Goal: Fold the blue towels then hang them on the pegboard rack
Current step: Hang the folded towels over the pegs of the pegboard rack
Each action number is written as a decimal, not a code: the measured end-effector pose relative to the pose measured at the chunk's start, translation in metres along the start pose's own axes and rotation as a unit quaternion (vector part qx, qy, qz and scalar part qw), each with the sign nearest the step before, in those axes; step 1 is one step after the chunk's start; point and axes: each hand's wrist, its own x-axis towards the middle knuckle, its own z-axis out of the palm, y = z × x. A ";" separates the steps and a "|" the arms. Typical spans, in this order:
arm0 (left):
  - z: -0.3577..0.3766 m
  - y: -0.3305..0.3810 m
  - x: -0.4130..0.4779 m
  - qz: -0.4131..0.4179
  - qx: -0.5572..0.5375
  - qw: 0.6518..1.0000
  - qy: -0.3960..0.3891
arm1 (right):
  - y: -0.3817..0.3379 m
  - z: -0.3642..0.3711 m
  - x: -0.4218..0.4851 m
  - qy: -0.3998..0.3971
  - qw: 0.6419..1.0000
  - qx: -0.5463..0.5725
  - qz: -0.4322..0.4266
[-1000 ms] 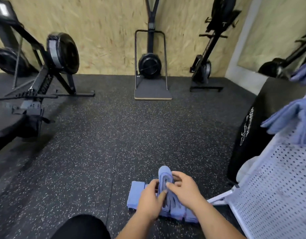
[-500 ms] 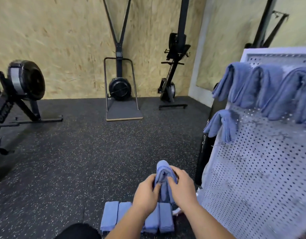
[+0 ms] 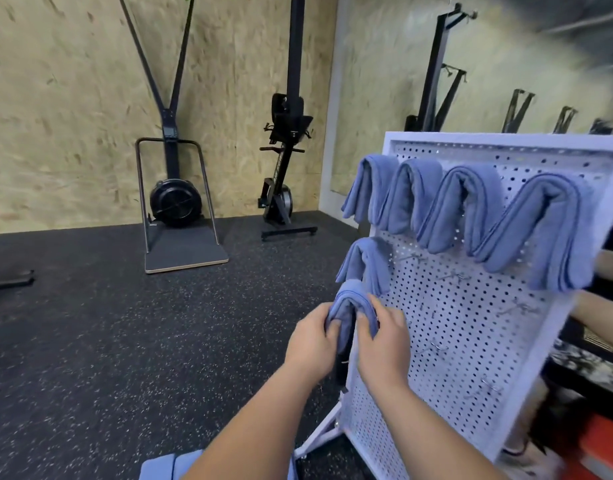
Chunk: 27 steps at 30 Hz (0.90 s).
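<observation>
A folded blue towel [image 3: 350,306] is draped in an arch between my hands, held against the left edge of the white pegboard rack [image 3: 471,341]. My left hand [image 3: 310,344] grips its left side and my right hand [image 3: 381,337] grips its right side. Several folded blue towels [image 3: 471,209] hang over pegs along the top row of the rack. One more hung towel [image 3: 365,263] sits on the second row, just above the towel in my hands. More folded towels [image 3: 170,467] lie on the floor at the bottom edge of the view, partly hidden by my left arm.
Bare metal pegs [image 3: 454,277] stick out of the lower rows of the board. The rack's foot [image 3: 319,434] rests on black rubber floor [image 3: 125,341]. A ski machine [image 3: 175,202] and an upright rower [image 3: 284,168] stand by the far wooden wall.
Both hands lifted the folded towel from the floor stack up and right to the rack's left edge. My view swung up and right, bringing the whole pegboard into sight.
</observation>
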 end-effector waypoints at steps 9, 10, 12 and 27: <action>0.026 0.052 0.049 0.040 -0.024 0.999 0.001 | -0.014 -0.017 0.048 0.119 0.992 0.043 0.008; 0.028 0.057 0.054 0.041 -0.022 0.999 0.000 | -0.015 -0.016 0.053 0.128 0.990 0.049 0.014; 0.032 0.063 0.065 0.039 -0.020 0.999 -0.008 | -0.017 -0.013 0.061 0.145 0.988 0.050 0.029; 0.068 0.050 0.137 0.026 0.011 0.996 -0.084 | 0.009 0.011 0.105 0.205 0.975 0.027 0.076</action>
